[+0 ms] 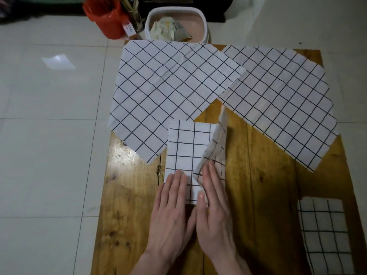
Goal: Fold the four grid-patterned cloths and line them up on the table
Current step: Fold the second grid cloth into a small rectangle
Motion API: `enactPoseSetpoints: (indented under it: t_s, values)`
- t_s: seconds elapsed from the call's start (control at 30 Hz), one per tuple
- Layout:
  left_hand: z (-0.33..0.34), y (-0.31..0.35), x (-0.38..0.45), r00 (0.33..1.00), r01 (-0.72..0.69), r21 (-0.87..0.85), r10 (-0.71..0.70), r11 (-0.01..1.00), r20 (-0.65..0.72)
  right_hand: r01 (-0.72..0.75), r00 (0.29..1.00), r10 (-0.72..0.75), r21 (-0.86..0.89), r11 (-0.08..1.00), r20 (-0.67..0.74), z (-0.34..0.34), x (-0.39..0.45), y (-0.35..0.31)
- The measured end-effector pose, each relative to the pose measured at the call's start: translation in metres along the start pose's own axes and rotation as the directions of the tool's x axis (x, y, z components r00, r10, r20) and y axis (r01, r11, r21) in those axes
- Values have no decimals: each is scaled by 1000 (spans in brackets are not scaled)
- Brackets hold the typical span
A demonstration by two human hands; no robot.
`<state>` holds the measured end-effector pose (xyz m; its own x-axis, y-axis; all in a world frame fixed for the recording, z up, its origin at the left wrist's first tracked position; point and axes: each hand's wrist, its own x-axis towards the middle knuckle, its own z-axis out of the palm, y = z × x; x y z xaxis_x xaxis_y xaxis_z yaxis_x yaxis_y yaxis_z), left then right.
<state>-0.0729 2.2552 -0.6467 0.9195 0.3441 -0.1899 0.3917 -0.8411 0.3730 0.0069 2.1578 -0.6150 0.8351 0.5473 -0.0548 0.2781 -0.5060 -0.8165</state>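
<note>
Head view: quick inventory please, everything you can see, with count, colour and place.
flat cloths: 2, white with black grid, spread across the far half of the table, the left one overlapping the right.
half-folded cloth: 1, same pattern, centre, right flap raised.
folded cloth: 1, same pattern, near right edge of the table.
table: 1, brown wood, centre.
bucket: 1, red, on the floor beyond the table, far left.
basin: 1, white with pink inside, beyond the table, holding crumpled items.
floor: pale tiles, left and top right.
left hand: flat on the half-folded cloth's near edge.
right hand: fingers straight on the raised flap.
</note>
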Motion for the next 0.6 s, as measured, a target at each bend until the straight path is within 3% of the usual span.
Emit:
enactPoseSetpoints:
  t_s: [0.37, 0.6]
  values:
    - [-2, -28, -8, 990, 122, -41, -124, 992, -67, 48, 981, -8, -202, 978, 192, 47, 16, 7]
    - [1, -35, -13, 993, 86, -15, -87, 996, -77, 60, 953, 27, -278, 959, 300, 48, 15, 15]
